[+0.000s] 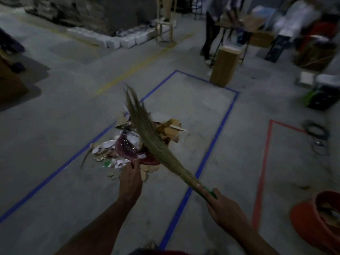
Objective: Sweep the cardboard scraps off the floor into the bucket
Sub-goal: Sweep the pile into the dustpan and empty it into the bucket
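Note:
A pile of cardboard scraps (168,128), torn paper and plastic lies heaped on a dark red dustpan (128,147), above the floor inside a blue-taped rectangle. My left hand (131,178) grips the dustpan's near edge. My right hand (223,208) grips the green handle of a grass broom (147,129), whose bristles lie across the pile and point up to the left. An orange bucket (309,219) stands at the lower right with cardboard pieces inside.
Blue tape lines (211,144) and a red tape line (262,172) mark the concrete floor. A tall cardboard box (223,68), a stool, a table and a standing person are at the back. A coiled cable (317,137) lies right.

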Demonstrator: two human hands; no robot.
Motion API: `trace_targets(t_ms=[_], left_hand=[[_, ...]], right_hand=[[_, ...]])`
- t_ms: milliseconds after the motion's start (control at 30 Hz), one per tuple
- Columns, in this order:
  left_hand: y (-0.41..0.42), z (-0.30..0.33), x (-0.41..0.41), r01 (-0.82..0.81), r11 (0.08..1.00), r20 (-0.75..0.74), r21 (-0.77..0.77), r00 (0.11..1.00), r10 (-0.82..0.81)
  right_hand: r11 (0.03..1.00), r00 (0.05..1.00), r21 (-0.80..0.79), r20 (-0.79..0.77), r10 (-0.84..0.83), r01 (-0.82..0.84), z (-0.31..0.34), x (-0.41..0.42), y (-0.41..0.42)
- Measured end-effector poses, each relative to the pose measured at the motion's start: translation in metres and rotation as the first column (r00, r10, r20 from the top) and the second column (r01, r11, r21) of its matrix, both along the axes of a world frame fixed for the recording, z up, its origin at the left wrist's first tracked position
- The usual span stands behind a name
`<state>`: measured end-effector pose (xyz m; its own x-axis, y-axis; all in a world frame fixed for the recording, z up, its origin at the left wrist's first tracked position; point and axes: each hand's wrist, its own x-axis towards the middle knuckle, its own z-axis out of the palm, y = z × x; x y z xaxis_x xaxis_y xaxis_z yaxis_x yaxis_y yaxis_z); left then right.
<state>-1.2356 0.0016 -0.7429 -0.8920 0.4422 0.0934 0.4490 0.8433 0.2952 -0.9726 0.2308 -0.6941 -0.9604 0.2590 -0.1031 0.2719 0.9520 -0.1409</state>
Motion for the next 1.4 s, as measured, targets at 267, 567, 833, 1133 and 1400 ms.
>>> trace_targets(t_ms=[267, 567, 833, 1133, 1400], left_hand=[[0.134, -0.007, 0.145, 0.225, 0.972, 0.011, 0.068, 0.974, -0.226], [0.307, -0.016, 0.34, 0.429, 0.897, 0.09, 0.104, 0.895, -0.438], [0.431, -0.021, 0.468, 0.573, 0.817, 0.177, 0.063, 0.799, -0.574], [0.572, -0.054, 0.557, 0.722, 0.689, 0.254, -0.061, 0.679, -0.689], [0.715, -0.146, 0.622, 0.818, 0.541, 0.303, -0.193, 0.574, -0.761]], right_hand=[[0.968, 0.966, -0.025, 0.066, -0.248, 0.25, 0.01, 0.189, 0.071], [0.861, 0.844, 0.023, 0.184, -0.504, 0.508, 0.022, 0.404, 0.156], [0.712, 0.711, -0.063, 0.172, -0.682, 0.699, 0.018, 0.522, 0.203], [0.499, 0.536, -0.2, 0.229, -0.813, 0.843, -0.032, 0.594, 0.281], [0.267, 0.389, -0.328, 0.4, -0.83, 0.906, -0.107, 0.634, 0.402]])
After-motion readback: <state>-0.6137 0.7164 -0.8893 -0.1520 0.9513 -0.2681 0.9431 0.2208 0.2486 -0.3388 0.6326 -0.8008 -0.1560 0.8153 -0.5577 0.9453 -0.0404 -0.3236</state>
